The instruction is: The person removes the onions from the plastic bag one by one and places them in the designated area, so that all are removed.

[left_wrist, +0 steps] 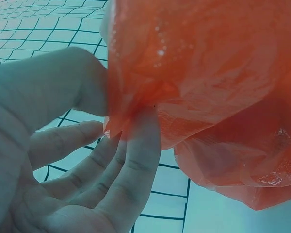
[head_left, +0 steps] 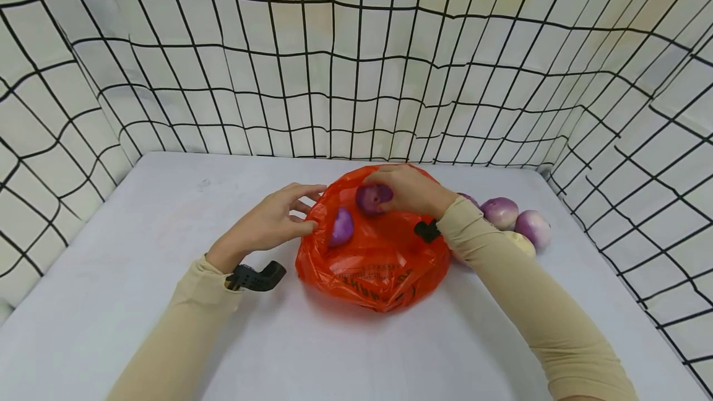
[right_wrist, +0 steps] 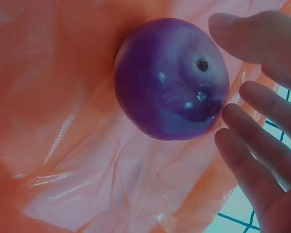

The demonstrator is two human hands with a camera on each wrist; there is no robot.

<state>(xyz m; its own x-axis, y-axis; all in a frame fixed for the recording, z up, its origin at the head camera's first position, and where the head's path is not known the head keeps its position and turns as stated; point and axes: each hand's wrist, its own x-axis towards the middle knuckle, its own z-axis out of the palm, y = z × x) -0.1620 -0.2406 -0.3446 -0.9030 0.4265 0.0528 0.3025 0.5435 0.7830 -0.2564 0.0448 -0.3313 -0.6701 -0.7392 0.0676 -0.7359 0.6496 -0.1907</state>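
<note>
A red plastic bag (head_left: 373, 265) lies open in the middle of the white table. Its left rim is pinched between the thumb and fingers of my left hand (head_left: 273, 218); in the left wrist view the bag's film bunches between them. My right hand (head_left: 409, 189) is inside the bag mouth, at a glossy round purple vegetable (right_wrist: 172, 80) with a dark scar. Around that vegetable's near edge, the right fingertips (right_wrist: 229, 114) are spread and loosely bent, not wrapped round it. Another purple vegetable (head_left: 341, 228) rests inside the bag by the left rim.
Right of the bag lie several round vegetables: a purple one (head_left: 499, 212), a purple-and-white one (head_left: 533, 229), and a pale yellow one (head_left: 520, 243), partly hidden by my right sleeve (head_left: 501, 271). Black netting (head_left: 359, 79) over white sheets surrounds the table's back and sides.
</note>
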